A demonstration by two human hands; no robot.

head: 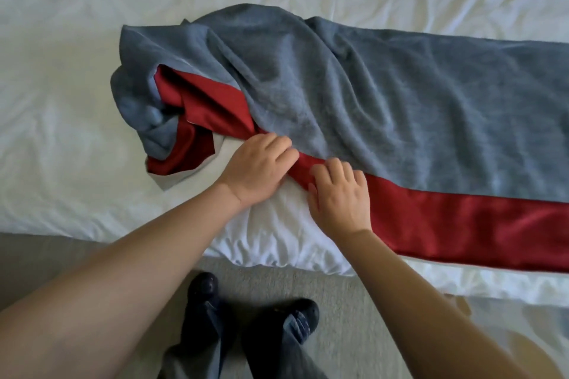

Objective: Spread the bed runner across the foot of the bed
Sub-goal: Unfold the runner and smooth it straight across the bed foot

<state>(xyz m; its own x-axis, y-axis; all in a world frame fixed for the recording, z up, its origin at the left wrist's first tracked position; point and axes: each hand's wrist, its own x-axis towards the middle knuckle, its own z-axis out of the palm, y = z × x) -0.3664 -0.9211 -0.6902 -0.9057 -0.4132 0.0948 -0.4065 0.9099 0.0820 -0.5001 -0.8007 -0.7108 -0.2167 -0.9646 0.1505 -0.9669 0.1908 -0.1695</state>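
Observation:
The bed runner [385,95], grey with a red satin band along its near side, lies on the white bed [77,132]. Its right part is laid out flat and runs off the frame's right edge. Its left end is bunched and twisted, with red folds and a pale lining showing. My left hand [255,169] grips the red band where it narrows, fingers curled into the fabric. My right hand [338,197] sits just to the right of it, fingers curled on the same red edge.
The bed's near edge runs across the lower half of the view, with the white duvet puffed up under my hands. Below it is grey carpet [332,292], where my two feet in dark shoes [255,314] stand close to the bed.

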